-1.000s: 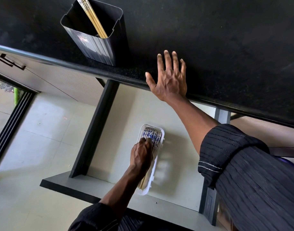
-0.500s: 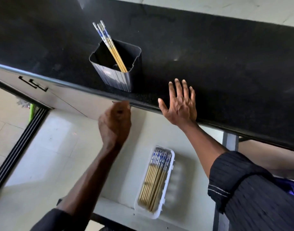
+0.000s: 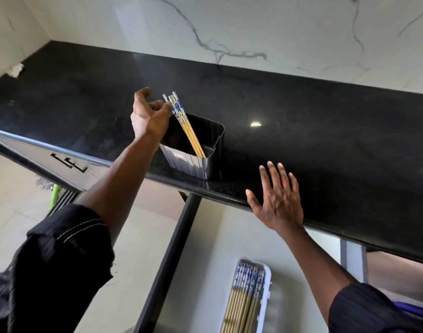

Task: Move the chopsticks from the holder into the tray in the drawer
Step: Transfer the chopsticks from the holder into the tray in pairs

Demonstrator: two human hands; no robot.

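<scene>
A dark square holder stands near the front edge of the black countertop. A few yellow chopsticks with blue-and-white tops lean in it. My left hand reaches over the holder's left rim and its fingertips pinch the tops of those chopsticks. My right hand lies flat with spread fingers on the counter's front edge. Below, the drawer is pulled out. In it a white tray holds several chopsticks laid side by side.
A marble wall rises behind the counter. The drawer's dark side rail runs down the middle. Cabinet fronts with black handles are at the left, with tiled floor and something green below them.
My left hand left the tray in the drawer, rose past the counter edge and now pinches the chopsticks in the holder. The view tilted upward. My right hand stayed on the counter edge.
</scene>
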